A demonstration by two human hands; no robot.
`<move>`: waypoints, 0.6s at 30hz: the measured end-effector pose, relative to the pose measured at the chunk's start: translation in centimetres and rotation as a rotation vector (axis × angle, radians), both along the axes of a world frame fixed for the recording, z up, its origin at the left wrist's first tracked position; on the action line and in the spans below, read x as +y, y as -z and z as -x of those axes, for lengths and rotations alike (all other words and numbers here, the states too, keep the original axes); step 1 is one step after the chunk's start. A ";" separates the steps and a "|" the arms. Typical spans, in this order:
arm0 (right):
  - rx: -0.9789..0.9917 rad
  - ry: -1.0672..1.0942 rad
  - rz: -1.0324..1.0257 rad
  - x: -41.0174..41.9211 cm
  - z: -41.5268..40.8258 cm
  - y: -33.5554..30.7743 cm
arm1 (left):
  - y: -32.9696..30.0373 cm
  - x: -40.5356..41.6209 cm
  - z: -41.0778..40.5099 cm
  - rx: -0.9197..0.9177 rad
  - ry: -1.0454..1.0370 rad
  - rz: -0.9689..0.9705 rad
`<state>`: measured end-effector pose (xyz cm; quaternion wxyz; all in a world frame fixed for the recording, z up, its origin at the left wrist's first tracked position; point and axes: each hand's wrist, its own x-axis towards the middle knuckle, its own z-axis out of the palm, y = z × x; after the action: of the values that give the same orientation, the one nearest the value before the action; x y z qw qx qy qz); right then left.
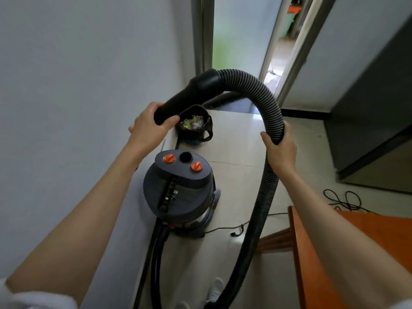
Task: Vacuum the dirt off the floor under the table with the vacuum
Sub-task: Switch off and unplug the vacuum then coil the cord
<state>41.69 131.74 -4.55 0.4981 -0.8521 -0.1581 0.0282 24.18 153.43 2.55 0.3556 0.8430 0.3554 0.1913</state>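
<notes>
Holding the hose (pixel 265 101) in both hands, the person stands over the vacuum (pixel 180 186), which is taken here as the landmark; the left hand (pixel 149 126) is clenched round the hose's smooth black cuff, above and just beyond the vacuum's lid, while the right hand (pixel 278 143) is wrapped round the ribbed part, out to the vacuum's right; between the two grips the hose is arched high, and from the right hand it is let hang down past the vacuum toward the near floor. The cuff end is judged to be carried this way so that it can be steered to the round port (pixel 185 157) seen open in the lid between two orange knobs (pixel 168 158); the second grip is thought to take the hose's weight and curb its spring. The vacuum is set on the tiled floor (pixel 240 139), close against the wall (pixel 78 85) on its left; a black bin (pixel 196 126), filled with scraps, is placed just beyond it; a thin cord (pixel 225 228) is trailed from its base to the right. The table (pixel 356 241), orange-topped, is found to the vacuum's near right, and the floor beneath it is hidden, so no dirt can be told; the cleaning itself is judged not yet begun.
</notes>
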 end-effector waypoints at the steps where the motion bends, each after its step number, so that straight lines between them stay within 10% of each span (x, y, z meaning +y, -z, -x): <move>1: -0.035 0.001 0.011 -0.3 -0.2 0.0 | 0.0 0.0 0.0 0.026 -0.002 0.003; 18: -0.408 -0.076 0.007 0.3 0.1 -3.2 | -1.4 -2.1 -0.8 -0.011 0.078 0.050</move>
<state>41.62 132.02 -1.36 0.4513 -0.8353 -0.2877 -0.1257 25.02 151.32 4.00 0.3858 0.8459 0.3249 0.1730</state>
